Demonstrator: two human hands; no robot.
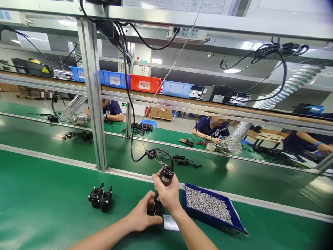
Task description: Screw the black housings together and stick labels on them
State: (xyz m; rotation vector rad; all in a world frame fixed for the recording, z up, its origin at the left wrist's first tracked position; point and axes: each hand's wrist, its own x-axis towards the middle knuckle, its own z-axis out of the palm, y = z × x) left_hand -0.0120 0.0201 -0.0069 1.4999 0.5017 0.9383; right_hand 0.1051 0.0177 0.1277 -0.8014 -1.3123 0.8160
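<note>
My right hand (168,192) is wrapped round a black electric screwdriver (166,176), which points down and hangs from a cable and a thin cord. Below its tip, my left hand (143,212) grips a small round black housing (159,209) on the green bench. The fingers and the tool cover much of that housing. Two similar black housings (101,198) with small stubs stand side by side to the left. On the right, close to my right forearm, sits a blue bin (208,217) of silver screws (208,204). A pale flat piece (170,223) lies between my hands and the bin.
A metal post (92,93) rises from the bench's far edge at left. The screwdriver's black cable (129,100) loops down from overhead. Blue bins and a red bin (145,83) line the shelf. Beyond, co-workers (212,128) sit at another bench with cables and ducts.
</note>
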